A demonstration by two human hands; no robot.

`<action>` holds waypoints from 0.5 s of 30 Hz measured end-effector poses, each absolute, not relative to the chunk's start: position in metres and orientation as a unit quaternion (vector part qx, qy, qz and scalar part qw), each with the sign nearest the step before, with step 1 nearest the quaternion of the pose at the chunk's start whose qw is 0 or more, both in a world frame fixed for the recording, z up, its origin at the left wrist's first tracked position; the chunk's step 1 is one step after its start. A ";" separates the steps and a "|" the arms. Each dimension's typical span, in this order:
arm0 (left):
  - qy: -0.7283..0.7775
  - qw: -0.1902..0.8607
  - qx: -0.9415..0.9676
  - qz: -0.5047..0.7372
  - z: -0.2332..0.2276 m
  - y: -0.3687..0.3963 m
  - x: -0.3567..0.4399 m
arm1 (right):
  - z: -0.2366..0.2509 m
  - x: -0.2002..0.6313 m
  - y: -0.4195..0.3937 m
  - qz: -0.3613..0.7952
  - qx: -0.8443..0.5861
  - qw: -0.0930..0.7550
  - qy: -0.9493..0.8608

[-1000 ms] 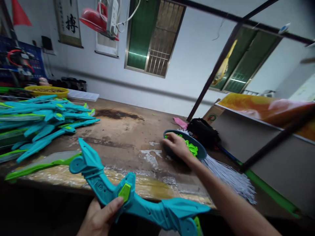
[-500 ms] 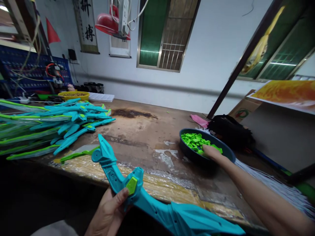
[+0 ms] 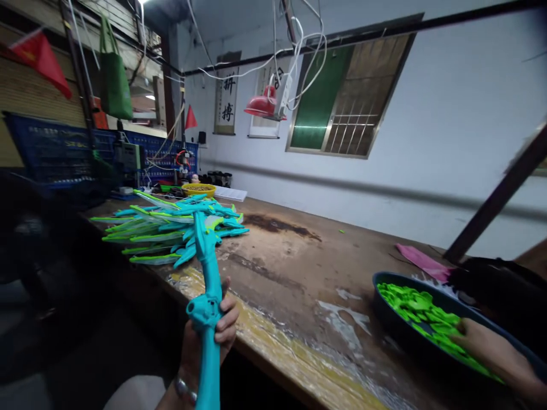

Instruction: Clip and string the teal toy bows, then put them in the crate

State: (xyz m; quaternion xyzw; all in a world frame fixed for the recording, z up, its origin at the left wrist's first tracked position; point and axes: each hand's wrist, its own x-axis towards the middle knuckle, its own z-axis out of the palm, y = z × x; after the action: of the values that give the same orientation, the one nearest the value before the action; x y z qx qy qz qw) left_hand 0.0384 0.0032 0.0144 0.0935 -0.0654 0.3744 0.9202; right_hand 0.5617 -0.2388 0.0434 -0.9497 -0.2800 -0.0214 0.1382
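My left hand (image 3: 226,322) is wrapped around the middle of a turquoise plastic toy bow (image 3: 210,353), held nearly upright at the bench's front edge. A round hub with a hole faces left near my grip. At the right, a dark blue basin (image 3: 391,324) holds many bright green plastic pieces (image 3: 421,307). My right hand (image 3: 485,344) reaches down into those pieces; its fingertips are hidden and blurred, so what they grip does not show. A pile of turquoise bows with green and clear parts (image 3: 171,228) lies behind the held bow.
The brown workbench (image 3: 294,273) has a taped front edge. A yellow bowl (image 3: 199,189) and a white tray (image 3: 231,193) stand at the back. A red lamp (image 3: 260,105) hangs above. Pink cloth (image 3: 421,262) and a black bag (image 3: 496,290) lie beyond the basin.
My view has swung left. The bow has turned from slanting across the front to nearly upright, its other side now showing. My right hand remains in the basin.
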 end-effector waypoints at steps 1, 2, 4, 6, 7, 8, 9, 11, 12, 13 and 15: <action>-0.067 0.923 0.101 0.365 0.016 0.005 0.036 | 0.049 0.557 -0.240 -0.031 -0.949 0.167 -0.264; -0.065 0.928 0.107 0.352 0.017 0.005 0.035 | 0.056 0.551 -0.240 -0.038 -0.949 0.194 -0.244; -0.055 0.937 0.121 0.323 0.017 0.004 0.033 | 0.070 0.534 -0.233 -0.049 -0.942 0.251 -0.216; -0.047 0.944 0.137 0.296 0.017 -0.001 0.035 | 0.084 0.505 -0.217 -0.041 -0.921 0.318 -0.221; -0.042 0.947 0.141 0.287 0.017 -0.005 0.038 | 0.089 0.484 -0.207 -0.021 -0.904 0.353 -0.239; -0.038 0.949 0.141 0.280 0.016 -0.009 0.041 | 0.092 0.460 -0.195 0.007 -0.884 0.390 -0.259; -0.032 0.951 0.139 0.276 0.015 -0.014 0.045 | 0.094 0.432 -0.183 0.048 -0.858 0.425 -0.285; -0.020 0.953 0.131 0.273 0.013 -0.022 0.055 | 0.093 0.367 -0.161 0.135 -0.796 0.484 -0.338; -0.014 0.953 0.131 0.273 0.011 -0.026 0.060 | 0.090 0.332 -0.152 0.180 -0.764 0.506 -0.357; -0.009 0.952 0.134 0.273 0.009 -0.028 0.064 | 0.086 0.298 -0.144 0.226 -0.731 0.525 -0.374; -0.001 0.950 0.148 0.276 0.004 -0.031 0.069 | 0.077 0.238 -0.132 0.298 -0.668 0.557 -0.394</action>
State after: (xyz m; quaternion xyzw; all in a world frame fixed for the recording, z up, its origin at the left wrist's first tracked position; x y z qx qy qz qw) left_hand 0.0687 -0.0306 0.0039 0.1479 -0.0010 0.2757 0.9498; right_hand 0.2382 -0.1318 0.0770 -0.6679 -0.3944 0.2976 0.5566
